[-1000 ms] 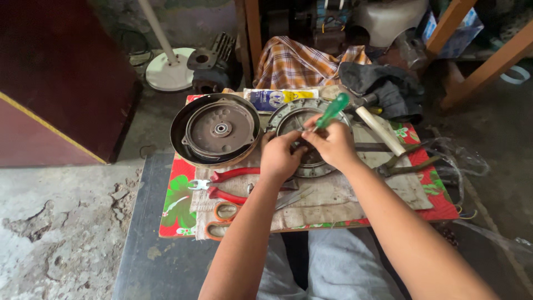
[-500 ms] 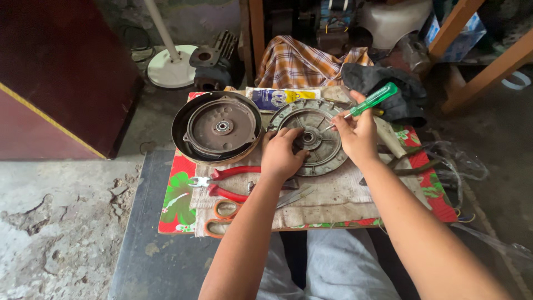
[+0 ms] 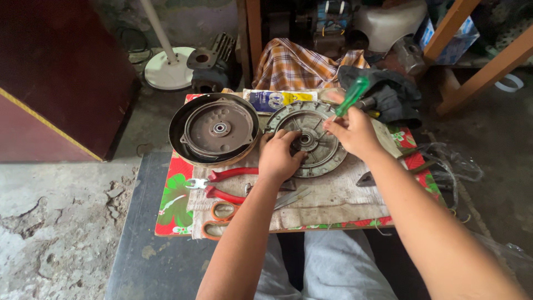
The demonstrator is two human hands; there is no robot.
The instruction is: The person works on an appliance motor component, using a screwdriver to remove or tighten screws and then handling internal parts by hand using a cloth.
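Rough concrete floor point(image 3: 50, 222) surrounds a low dark counter point(image 3: 150, 244) topped with a board covered in red floral cloth point(image 3: 172, 205) and a worn grey rag point(image 3: 338, 197). At the centre of the board lies a round grey metal motor cover point(image 3: 319, 147) with ribs running out from a central hub. The person's left hand point(image 3: 280, 158) rests palm down on the near left edge of this cover, fingers point(image 3: 286, 136) curled over it toward the hub, holding it in place. The right hand point(image 3: 352, 130) sits at the cover's far right rim, its fingers closed around a green-handled screwdriver point(image 3: 351, 97), whose handle sticks up and away from the person; the tip is hidden behind the hand. Just left of the cover, touching or nearly touching it, sits a dark round metal housing point(image 3: 214, 130) with a small bearing at its middle. Red-handled pliers point(image 3: 222, 186) lie on the rag near the left wrist, and orange-handled scissors point(image 3: 219, 219) lie closer to the board's near edge. Behind the board are a checked orange cloth point(image 3: 294, 64), a dark cloth point(image 3: 388, 94), and a white round fan base point(image 3: 166, 69) on the floor.
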